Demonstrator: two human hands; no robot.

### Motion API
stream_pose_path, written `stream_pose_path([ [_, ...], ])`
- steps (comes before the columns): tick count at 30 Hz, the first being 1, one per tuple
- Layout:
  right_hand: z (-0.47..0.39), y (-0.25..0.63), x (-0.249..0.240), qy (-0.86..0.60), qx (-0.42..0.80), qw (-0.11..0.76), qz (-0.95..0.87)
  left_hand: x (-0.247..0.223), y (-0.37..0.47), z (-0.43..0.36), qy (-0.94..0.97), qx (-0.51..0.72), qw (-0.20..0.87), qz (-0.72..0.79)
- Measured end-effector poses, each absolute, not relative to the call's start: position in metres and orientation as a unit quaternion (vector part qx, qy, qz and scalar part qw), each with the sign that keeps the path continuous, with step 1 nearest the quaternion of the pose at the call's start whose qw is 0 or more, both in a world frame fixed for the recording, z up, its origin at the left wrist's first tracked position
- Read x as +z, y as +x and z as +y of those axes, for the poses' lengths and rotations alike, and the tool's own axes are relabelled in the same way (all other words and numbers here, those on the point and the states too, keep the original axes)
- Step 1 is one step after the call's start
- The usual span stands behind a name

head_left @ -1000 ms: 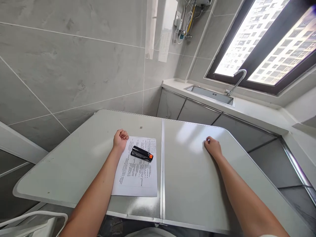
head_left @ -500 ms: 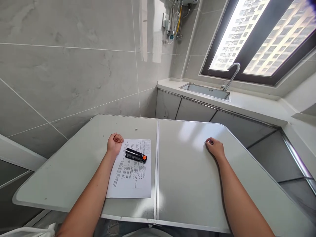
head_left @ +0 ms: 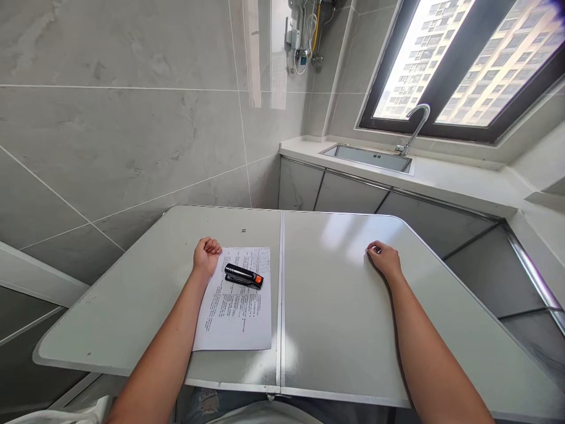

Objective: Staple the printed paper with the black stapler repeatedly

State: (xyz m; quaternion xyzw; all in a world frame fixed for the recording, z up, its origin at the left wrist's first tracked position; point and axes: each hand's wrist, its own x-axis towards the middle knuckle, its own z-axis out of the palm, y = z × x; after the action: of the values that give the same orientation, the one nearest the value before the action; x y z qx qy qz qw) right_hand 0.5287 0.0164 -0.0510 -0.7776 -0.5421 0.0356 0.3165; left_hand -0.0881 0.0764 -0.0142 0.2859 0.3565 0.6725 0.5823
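Printed white paper [head_left: 238, 330] lies flat on the left half of the table, and a black stapler [head_left: 243, 276] with an orange button rests on its upper part. Beside the paper's upper left corner is my left hand [head_left: 207, 255], its fingers curled into a loose fist with nothing visible in them. My right hand [head_left: 384, 259] rests on the right half of the table, well apart from the paper, with its fingers curled and closed around no visible object.
The light folding table [head_left: 335, 306] has a metal seam down its middle. Beyond it stand a counter with a sink [head_left: 371, 158] and a curved faucet [head_left: 415, 129], below a window. A tiled wall rises at the left.
The camera view has shifted slightly. Both hands, the paper and the stapler keep their places on the table.
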Motion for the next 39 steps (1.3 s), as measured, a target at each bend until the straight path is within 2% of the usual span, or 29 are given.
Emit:
stream_pose_path([
  [9,0.012,0.529,-0.053,-0.769,0.035,0.319,-0.552,-0.018,-0.081,0.076,0.43,0.63,0.47,0.444],
  [14,0.01,0.52,-0.051,-0.778,0.013,0.284,-0.561,-0.014,-0.073,0.065,0.517,0.586,0.387,0.489],
  [17,0.009,0.515,-0.05,-0.78,0.0,0.256,-0.572,-0.011,-0.073,0.057,0.627,0.508,0.317,0.498],
  [21,0.006,0.51,-0.049,-0.78,-0.001,0.231,-0.582,-0.017,-0.076,0.053,0.785,0.321,0.145,0.509],
  [24,0.005,0.505,-0.046,-0.785,-0.008,0.209,-0.583,-0.023,-0.076,0.053,0.805,0.26,0.106,0.522],
  [28,0.004,0.5,-0.043,-0.789,-0.017,0.187,-0.585,-0.025,-0.075,0.052,0.804,0.254,0.096,0.529],
  [33,0.005,0.489,-0.043,-0.803,0.019,0.237,-0.547,-0.021,-0.073,0.05,0.792,0.296,0.104,0.524],
  [39,0.009,0.416,-0.032,-0.716,0.095,0.415,-0.553,-0.015,-0.07,0.048,0.778,0.307,0.124,0.534],
])
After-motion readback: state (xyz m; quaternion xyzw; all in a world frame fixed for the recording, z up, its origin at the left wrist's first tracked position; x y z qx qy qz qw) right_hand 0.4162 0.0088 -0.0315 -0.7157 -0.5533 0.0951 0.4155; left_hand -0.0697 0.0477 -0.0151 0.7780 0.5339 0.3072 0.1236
